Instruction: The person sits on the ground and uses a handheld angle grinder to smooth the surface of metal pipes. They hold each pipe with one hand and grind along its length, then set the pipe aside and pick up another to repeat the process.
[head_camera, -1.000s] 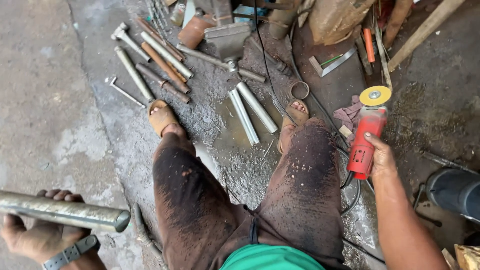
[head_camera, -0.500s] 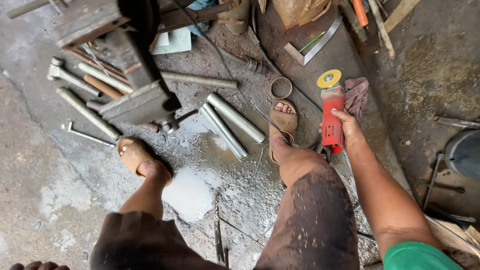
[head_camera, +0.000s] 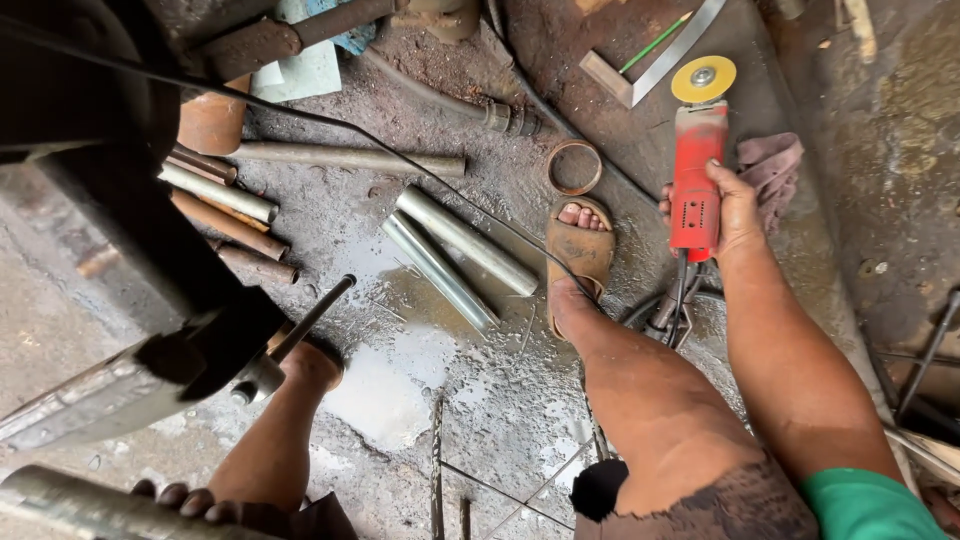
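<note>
We see the right hand (head_camera: 728, 212) gripping the red angle grinder (head_camera: 696, 175), while the left hand (head_camera: 185, 500), barely visible, seems curled around a steel pipe (head_camera: 70, 503).

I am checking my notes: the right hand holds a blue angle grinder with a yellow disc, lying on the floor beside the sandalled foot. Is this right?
Not quite: in the head view the angle grinder is red, not blue. The right hand does hold it, its disc is yellow, and it lies beside the sandalled foot.

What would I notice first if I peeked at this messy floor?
Probably the red angle grinder with its yellow disc, gripped by the right hand at upper right. Next, two shiny pipes lying side by side mid-floor, and the left hand holding a metal pipe at bottom left.
</note>
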